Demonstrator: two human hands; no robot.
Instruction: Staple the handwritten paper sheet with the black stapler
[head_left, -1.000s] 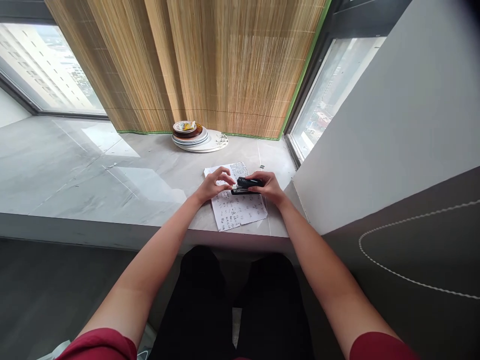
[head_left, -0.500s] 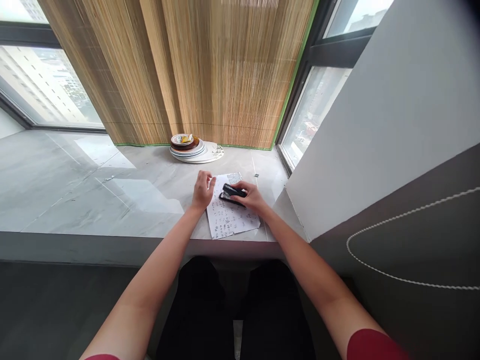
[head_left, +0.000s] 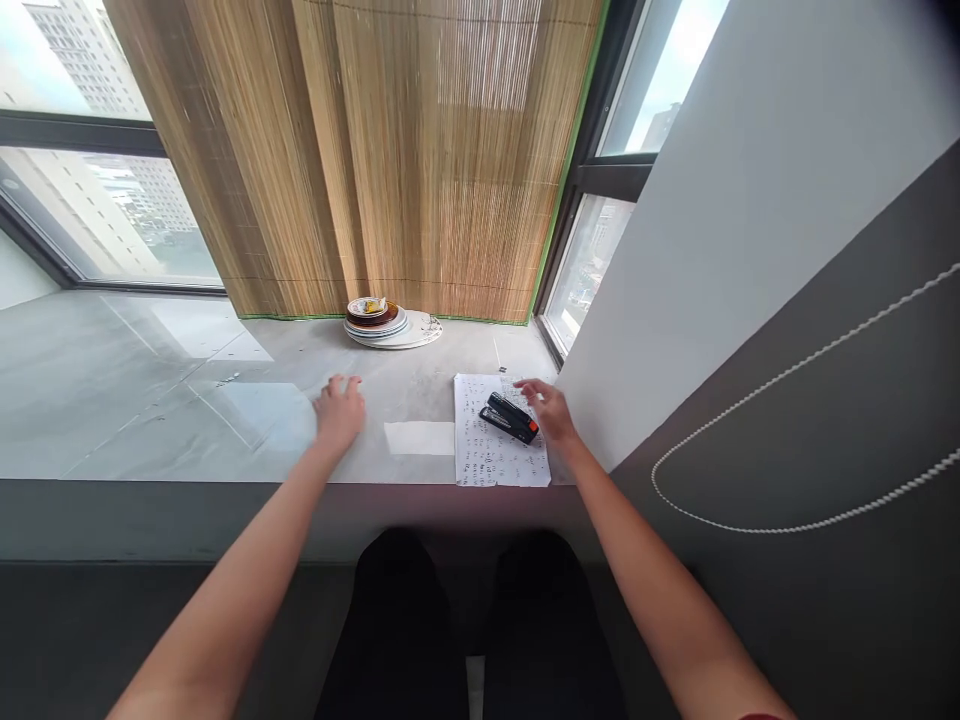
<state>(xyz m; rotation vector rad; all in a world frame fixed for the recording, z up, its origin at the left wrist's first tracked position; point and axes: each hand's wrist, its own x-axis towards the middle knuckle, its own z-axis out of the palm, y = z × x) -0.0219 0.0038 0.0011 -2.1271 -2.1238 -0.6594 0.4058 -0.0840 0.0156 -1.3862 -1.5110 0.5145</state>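
A black stapler [head_left: 508, 418] with a red patch at its near end lies slantwise on a sheet of handwritten paper [head_left: 474, 455], close to the front edge of the sill. Just right of the stapler is my right hand [head_left: 549, 408], empty, with its fingers apart over the paper's right side. My left hand [head_left: 340, 411] is well left of the paper, at the bare sill surface, fingers spread and holding nothing. Whether its fingertips touch the surface I cannot tell.
Stacked plates and small dishes [head_left: 382, 322] stand at the back by the bamboo blind [head_left: 420, 200]. A small dark bit [head_left: 502, 369] lies behind the paper. The white wall [head_left: 675, 250] rises on the right, with a hanging beaded cord [head_left: 739, 392].
My right hand has let go of the stapler, which now rests on the paper. The paper and stapler have shifted right and the sheet is straighter. My left hand has moved left, off the paper.
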